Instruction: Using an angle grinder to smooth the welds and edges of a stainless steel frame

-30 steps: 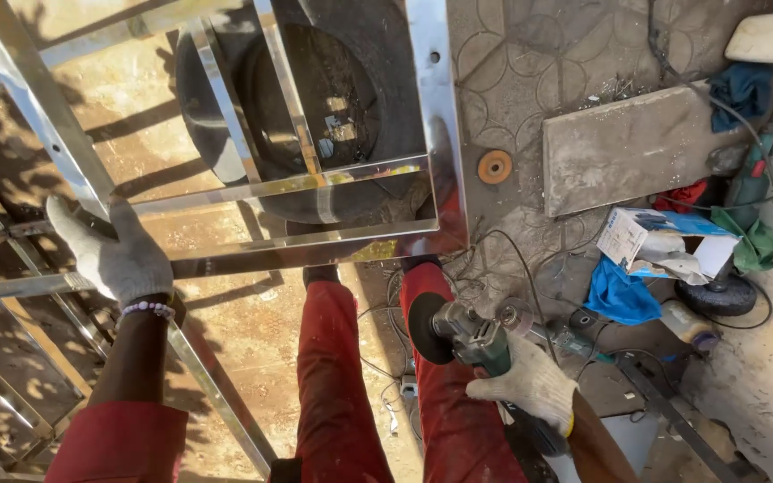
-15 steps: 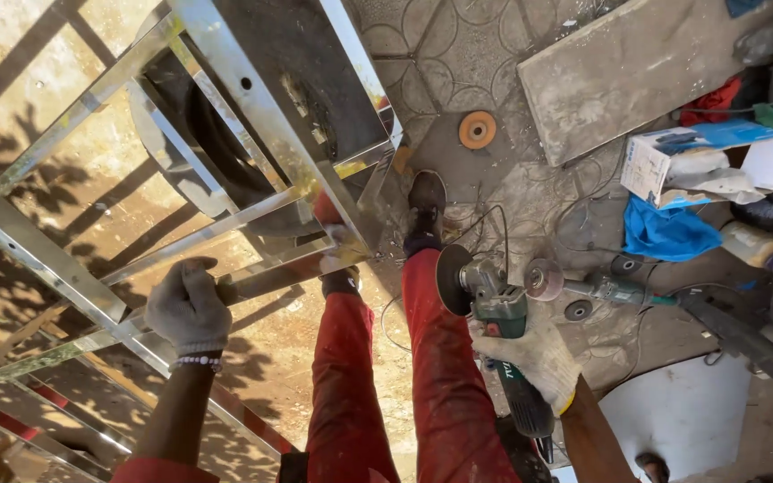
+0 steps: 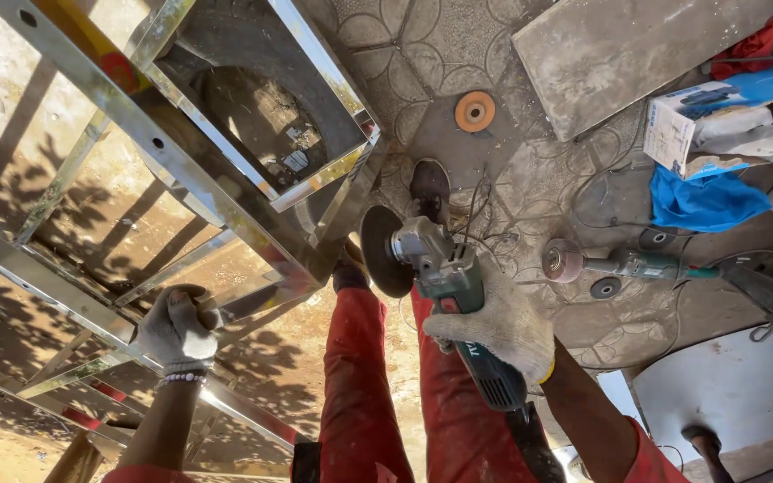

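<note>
Near the metal frame, head view:
Metal frame: the shiny metal frame (image 3: pixel 181 170) fills the left side, made of long bars that cross each other.
Left hand: the left hand (image 3: pixel 176 326) wears a grey glove. Its fingers are curled tight around a low bar of the frame.
Right hand: the right hand (image 3: pixel 494 326) wears a pale glove. It is closed around the body of the grinder, just right of the frame.
Grinder: the green and grey grinder (image 3: pixel 445 291) is up in the air. Its dark round disc (image 3: pixel 382 250) is right beside the frame's corner. I cannot tell if they touch.
Legs: two legs in red trousers (image 3: pixel 360 394) stand below the frame.
Second tool: another tool (image 3: pixel 624 264) lies on the ground, well to the right of the frame.
Orange disc: it (image 3: pixel 475 111) lies flat on the ground, right of the frame.
Blue cloth: it (image 3: pixel 704 199) is far right of the frame, under a box (image 3: pixel 726 116).
</note>
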